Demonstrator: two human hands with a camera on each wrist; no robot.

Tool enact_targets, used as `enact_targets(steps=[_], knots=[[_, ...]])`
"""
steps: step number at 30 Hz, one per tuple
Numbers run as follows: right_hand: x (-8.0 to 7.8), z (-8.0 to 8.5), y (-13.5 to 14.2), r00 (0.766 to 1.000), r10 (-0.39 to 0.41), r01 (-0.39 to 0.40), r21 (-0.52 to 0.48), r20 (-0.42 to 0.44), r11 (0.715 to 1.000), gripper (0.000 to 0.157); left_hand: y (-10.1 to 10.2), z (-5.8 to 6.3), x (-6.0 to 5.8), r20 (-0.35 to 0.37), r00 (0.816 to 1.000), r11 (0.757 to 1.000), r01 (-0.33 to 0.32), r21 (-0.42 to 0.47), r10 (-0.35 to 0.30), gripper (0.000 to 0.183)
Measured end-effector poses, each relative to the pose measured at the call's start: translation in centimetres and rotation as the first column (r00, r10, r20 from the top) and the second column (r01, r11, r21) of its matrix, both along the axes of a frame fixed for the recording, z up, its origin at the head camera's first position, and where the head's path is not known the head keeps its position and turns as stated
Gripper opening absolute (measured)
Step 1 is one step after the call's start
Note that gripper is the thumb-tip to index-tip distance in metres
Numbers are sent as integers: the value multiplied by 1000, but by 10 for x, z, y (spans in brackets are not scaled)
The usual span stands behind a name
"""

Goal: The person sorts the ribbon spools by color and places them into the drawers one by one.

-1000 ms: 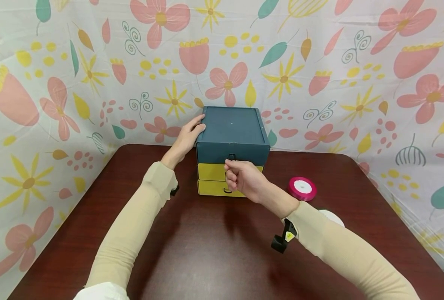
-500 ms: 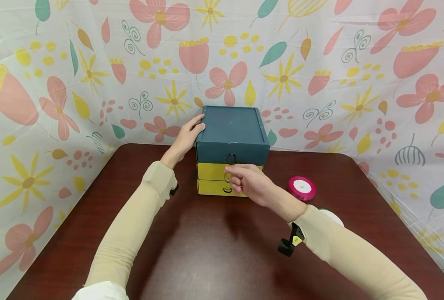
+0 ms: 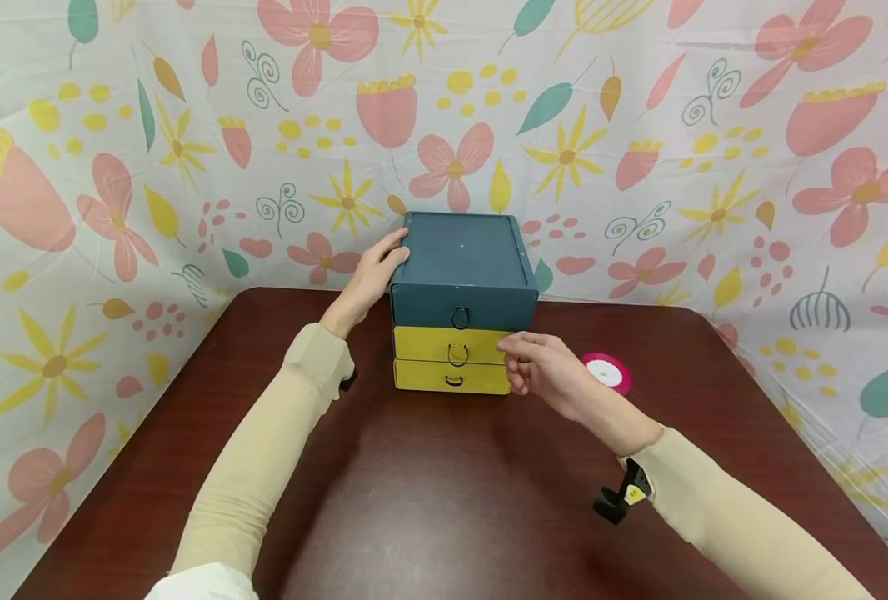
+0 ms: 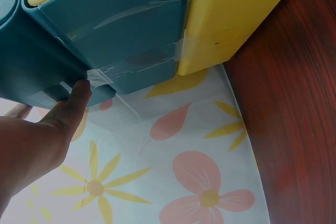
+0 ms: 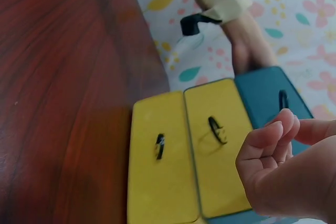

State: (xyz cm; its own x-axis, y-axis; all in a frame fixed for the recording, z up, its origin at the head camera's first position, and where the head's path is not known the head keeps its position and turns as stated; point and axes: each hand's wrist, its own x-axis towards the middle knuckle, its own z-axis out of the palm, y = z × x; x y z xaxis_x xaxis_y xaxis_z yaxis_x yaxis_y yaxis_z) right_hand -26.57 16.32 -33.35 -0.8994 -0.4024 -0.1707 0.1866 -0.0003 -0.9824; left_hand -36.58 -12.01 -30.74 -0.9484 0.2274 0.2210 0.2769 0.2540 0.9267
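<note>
A small drawer cabinet (image 3: 465,250) stands near the back of the table, with a dark teal top drawer (image 3: 500,308) and two yellow drawers (image 3: 421,343) below. Each front carries a thin black loop handle (image 5: 217,130). All the drawers are pushed in. My left hand (image 3: 369,279) rests on the cabinet's upper left edge. In the left wrist view, a finger (image 4: 79,98) of it lies along the teal side. My right hand (image 3: 552,371), fingers loosely curled and holding nothing, is in front of the cabinet's right side, away from the handles.
A pink-rimmed ribbon spool (image 3: 606,372) lies on the dark wooden table (image 3: 414,500), partly behind my right hand. A flower-print cloth (image 3: 639,125) hangs close behind the cabinet and along the sides.
My right hand has come off the top drawer's handle and moved right, uncovering the yellow drawers' handles. The left hand has stayed put. A white spool is now hidden behind the right arm.
</note>
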Motion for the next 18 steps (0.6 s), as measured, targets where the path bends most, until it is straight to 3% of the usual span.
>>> enact_targets(steps=[9,18], knots=[[-10,-34,-12,994,20,-22,19,110,1000,23,-1,-3,-1,3,1000,1000,-7,-3,7,52],[-16,-47,-40,993,54,-60,59,101,996,53,-1,-2,-1,-6,1000,1000,-8,-6,8,52]])
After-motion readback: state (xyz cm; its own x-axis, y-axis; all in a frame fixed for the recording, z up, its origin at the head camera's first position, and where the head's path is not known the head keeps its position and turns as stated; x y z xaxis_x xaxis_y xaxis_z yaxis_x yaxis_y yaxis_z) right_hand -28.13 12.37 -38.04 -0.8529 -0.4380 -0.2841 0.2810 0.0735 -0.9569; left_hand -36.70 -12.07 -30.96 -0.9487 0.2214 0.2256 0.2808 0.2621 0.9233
